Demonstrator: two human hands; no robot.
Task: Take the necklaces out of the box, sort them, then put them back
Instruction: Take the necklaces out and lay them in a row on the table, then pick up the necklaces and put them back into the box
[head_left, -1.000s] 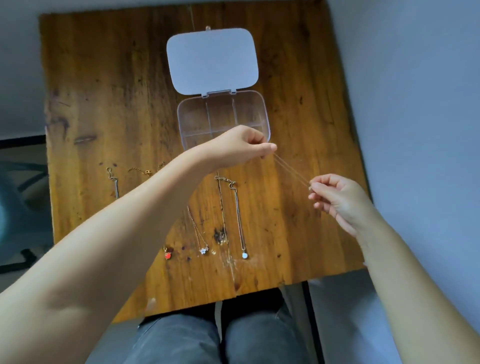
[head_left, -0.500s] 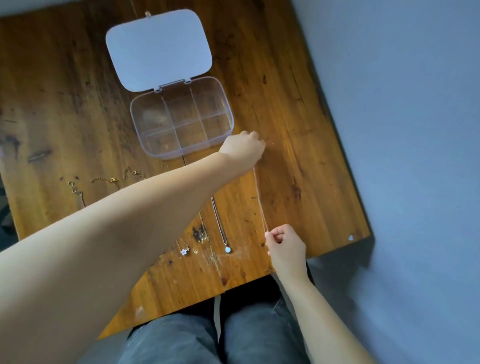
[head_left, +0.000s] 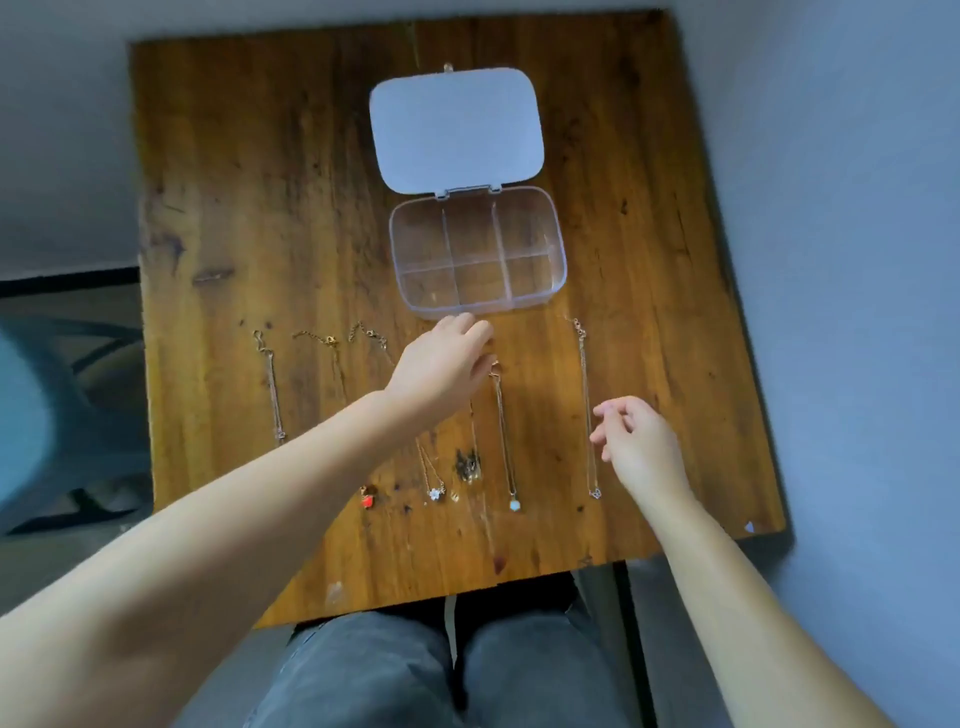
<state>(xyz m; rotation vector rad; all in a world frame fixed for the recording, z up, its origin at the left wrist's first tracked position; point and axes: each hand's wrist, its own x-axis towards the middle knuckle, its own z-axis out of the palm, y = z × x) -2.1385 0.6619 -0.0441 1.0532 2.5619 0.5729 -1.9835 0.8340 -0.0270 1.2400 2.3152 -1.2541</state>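
Wooden bench (head_left: 260, 218), dark-stained, worn, fills most of the view; person's grey-trousered legs (head_left: 441, 670) show below its near edge. Clear plastic box (head_left: 556, 244) sits at far centre of the bench, lid (head_left: 456, 127) flipped flat open behind it, six compartments, nothing visible in any.

Left hand (head_left: 441, 369) reaches in just below the box's near edge, palm down, grip loosely spread, fingertips close to the bench, pinching nothing visible. Right hand (head_left: 641, 444) hovers near the right side, grip half curled and apart, holding nothing.

Necklaces lie in a row on the bench, stretched front to back, well apart from the box: rightmost necklace (head_left: 586, 405) just beside the right hand's fingers, small pendant at its near end; necklace with pale blue pendant (head_left: 503, 431) right of the left hand; necklace with white flower pendant (head_left: 434, 480) partly under the left forearm; red pendant (head_left: 368, 500) peeking beside that forearm; gold chains (head_left: 332, 343) and leftmost necklace (head_left: 272, 389) further left.
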